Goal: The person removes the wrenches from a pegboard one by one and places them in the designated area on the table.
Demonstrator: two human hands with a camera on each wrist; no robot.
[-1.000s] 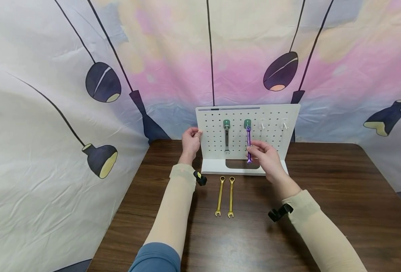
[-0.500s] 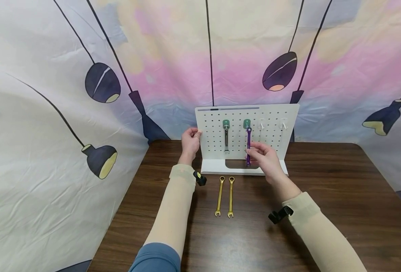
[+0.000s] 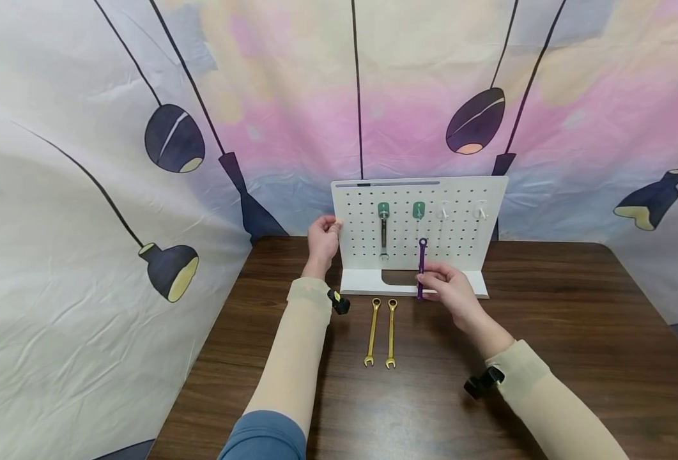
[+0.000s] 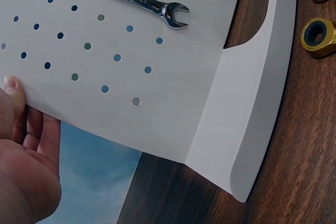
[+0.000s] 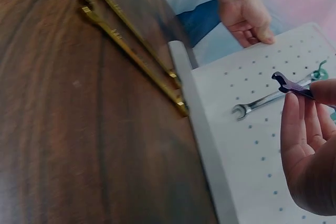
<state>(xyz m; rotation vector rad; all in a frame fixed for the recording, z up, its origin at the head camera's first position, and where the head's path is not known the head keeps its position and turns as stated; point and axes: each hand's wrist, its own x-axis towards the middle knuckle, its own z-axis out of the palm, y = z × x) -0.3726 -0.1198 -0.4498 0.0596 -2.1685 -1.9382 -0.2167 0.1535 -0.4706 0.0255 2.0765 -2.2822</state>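
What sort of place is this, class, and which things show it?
Probably a staged indoor workspace: a lamp-patterned backdrop behind a wood-look table, and a white pegboard bearing a silver wrench.

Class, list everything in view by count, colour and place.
Table: 1, brown, foreground.
Backdrop: 1, multicoloured, behind table.
Pegboard: 1, white, on table.
Green hooks: 2, green, pegboard's left and middle.
Clear hooks: 2, clear, pegboard's right.
Silver wrench: 1, silver, on left green hook.
Gold wrenches: 2, gold, on table.
Purple wrench: 1, purple, before pegboard.
Cameras: 2, black, at wrists.
Sleeves: 2 beige, 1 blue, on arms.
Left grip: 1, bare, holding pegboard's left edge.
Right grip: 1, bare, holding purple wrench.
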